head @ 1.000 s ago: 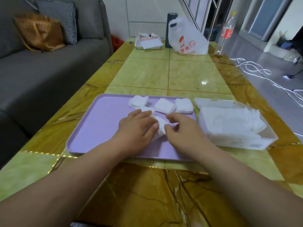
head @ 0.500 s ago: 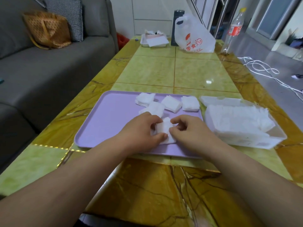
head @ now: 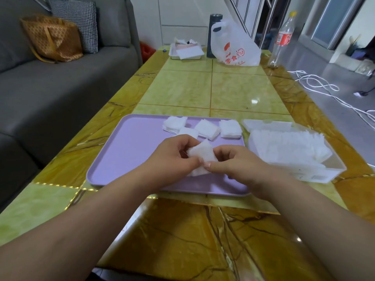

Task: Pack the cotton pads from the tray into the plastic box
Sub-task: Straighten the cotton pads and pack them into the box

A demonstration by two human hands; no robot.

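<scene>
A lilac tray (head: 129, 151) lies on the table in front of me. Both hands hold one small stack of white cotton pads (head: 199, 154) just above the tray's right half. My left hand (head: 172, 159) grips its left side, and my right hand (head: 233, 162) pinches its right edge with thumb and fingers. Several more pad stacks (head: 207, 128) lie along the tray's far edge. To the right stands the clear plastic box (head: 316, 173), open, with a thick row of pads (head: 284, 149) inside.
At the table's far end are a white plastic bag (head: 235, 47), a dark flask (head: 215, 27), a small white tray with papers (head: 186, 51) and a plastic bottle (head: 283, 37). A grey sofa (head: 60, 84) runs along the left. White cables (head: 316, 84) lie on the floor at right.
Both hands have gathered the pad stack and lifted it slightly off the tray, drawing it toward me. The camera view shifted a little.
</scene>
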